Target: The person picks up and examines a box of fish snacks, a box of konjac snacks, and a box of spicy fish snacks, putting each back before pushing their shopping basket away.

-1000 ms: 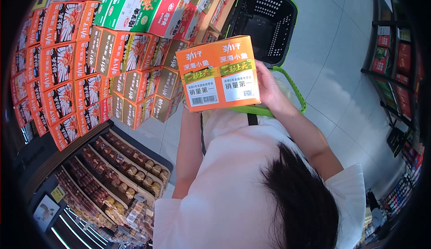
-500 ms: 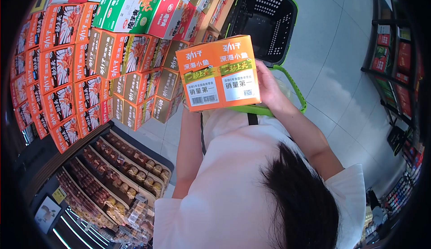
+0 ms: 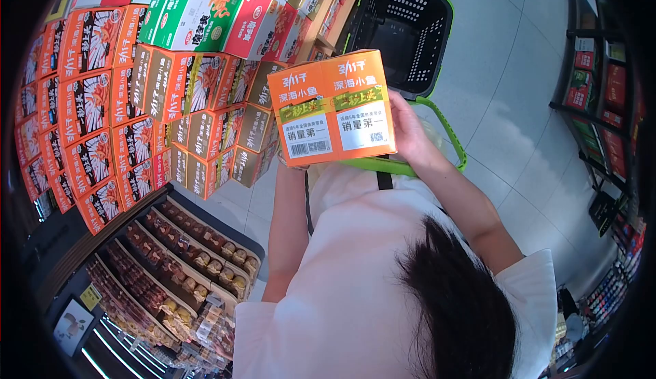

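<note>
An orange snack box (image 3: 333,123) with white lettering and a green band is held up in front of my chest, its printed panels facing up. My right hand (image 3: 404,130) grips its right side, thumb at the edge and the other fingers behind. At the lower left corner, my left hand (image 3: 281,159) is almost wholly hidden by the box; a sliver of it shows along the edge, supporting the box. Just beyond the box, a black shopping basket (image 3: 425,82) with a green rim stands on the floor, its green handle (image 3: 447,130) near my right forearm.
Stacked orange snack boxes (image 3: 89,99) fill the left, with green and white boxes (image 3: 195,13) and red ones above. Below are slanted bins (image 3: 184,256) of packaged food. Another shelf rack (image 3: 598,85) stands at the right across the tiled floor (image 3: 506,58).
The orange box has tilted slightly and its lower edge has risen a little. Both hands stay on it; the basket has barely shifted in view.
</note>
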A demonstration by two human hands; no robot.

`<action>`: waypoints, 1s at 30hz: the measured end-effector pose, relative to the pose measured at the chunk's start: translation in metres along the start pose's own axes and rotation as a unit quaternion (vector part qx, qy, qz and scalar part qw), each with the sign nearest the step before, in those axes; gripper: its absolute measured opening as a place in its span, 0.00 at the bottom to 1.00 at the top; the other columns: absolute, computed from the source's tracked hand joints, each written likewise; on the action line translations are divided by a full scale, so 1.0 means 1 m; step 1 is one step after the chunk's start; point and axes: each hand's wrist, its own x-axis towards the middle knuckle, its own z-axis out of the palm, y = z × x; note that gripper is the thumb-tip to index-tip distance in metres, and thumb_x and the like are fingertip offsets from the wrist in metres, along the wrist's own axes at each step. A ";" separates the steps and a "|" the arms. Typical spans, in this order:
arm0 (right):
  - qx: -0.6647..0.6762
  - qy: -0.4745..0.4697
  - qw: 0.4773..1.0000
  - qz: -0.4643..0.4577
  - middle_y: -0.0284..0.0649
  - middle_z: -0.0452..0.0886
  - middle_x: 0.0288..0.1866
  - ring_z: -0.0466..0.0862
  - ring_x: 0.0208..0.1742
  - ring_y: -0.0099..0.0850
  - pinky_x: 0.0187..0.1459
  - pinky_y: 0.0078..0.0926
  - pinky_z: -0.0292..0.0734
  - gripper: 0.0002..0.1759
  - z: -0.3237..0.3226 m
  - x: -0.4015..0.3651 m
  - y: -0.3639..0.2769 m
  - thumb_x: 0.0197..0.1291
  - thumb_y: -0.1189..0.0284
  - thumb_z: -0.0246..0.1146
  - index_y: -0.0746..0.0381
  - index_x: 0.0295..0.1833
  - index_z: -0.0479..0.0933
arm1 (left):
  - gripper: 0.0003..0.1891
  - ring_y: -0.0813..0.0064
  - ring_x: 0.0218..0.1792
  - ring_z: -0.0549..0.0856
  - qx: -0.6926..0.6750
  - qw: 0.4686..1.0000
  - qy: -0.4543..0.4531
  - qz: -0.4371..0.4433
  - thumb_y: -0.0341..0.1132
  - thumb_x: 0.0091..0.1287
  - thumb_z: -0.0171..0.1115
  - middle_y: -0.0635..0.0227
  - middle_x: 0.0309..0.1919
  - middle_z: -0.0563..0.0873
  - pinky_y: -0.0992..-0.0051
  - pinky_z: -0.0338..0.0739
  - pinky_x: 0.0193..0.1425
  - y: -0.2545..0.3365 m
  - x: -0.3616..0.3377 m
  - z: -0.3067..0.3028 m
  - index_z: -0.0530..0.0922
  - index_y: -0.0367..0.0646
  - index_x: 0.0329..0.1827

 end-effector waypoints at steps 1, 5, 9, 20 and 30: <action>-0.007 -0.014 1.000 0.005 0.44 0.81 0.59 0.82 0.57 0.36 0.62 0.41 0.77 0.22 -0.001 0.000 -0.001 0.69 0.61 0.54 0.64 0.61 0.74 | 0.32 0.62 0.62 0.80 0.000 1.000 -0.001 0.000 0.58 0.76 0.39 0.59 0.66 0.75 0.61 0.81 0.59 0.000 0.001 0.000 0.65 0.44 0.72; -0.001 0.009 1.000 -0.006 0.44 0.81 0.59 0.82 0.57 0.36 0.62 0.42 0.76 0.22 0.006 -0.002 0.000 0.70 0.61 0.54 0.65 0.61 0.74 | 0.32 0.62 0.62 0.80 0.001 1.000 -0.007 -0.005 0.58 0.76 0.39 0.60 0.66 0.75 0.61 0.81 0.60 0.000 0.003 0.001 0.65 0.44 0.72; 0.008 0.015 1.000 -0.006 0.44 0.81 0.58 0.83 0.56 0.37 0.61 0.42 0.77 0.22 0.006 -0.001 -0.002 0.70 0.62 0.53 0.65 0.61 0.74 | 0.32 0.62 0.62 0.79 -0.001 1.000 -0.012 -0.012 0.58 0.76 0.39 0.60 0.66 0.75 0.62 0.81 0.60 0.000 0.006 0.002 0.65 0.44 0.72; 0.018 0.018 1.000 -0.003 0.45 0.81 0.58 0.83 0.56 0.37 0.60 0.42 0.78 0.22 0.008 0.000 -0.005 0.70 0.61 0.53 0.65 0.60 0.74 | 0.32 0.63 0.63 0.79 -0.001 0.999 -0.018 -0.029 0.58 0.76 0.38 0.60 0.67 0.74 0.62 0.80 0.61 0.002 0.010 0.009 0.64 0.44 0.73; -0.031 0.029 0.997 -0.062 0.42 0.81 0.59 0.83 0.57 0.31 0.61 0.33 0.78 0.24 0.045 -0.015 -0.003 0.73 0.56 0.50 0.61 0.62 0.73 | 0.32 0.63 0.64 0.78 -0.021 0.991 -0.054 -0.124 0.58 0.76 0.37 0.61 0.68 0.74 0.63 0.80 0.62 -0.004 0.023 0.027 0.64 0.44 0.73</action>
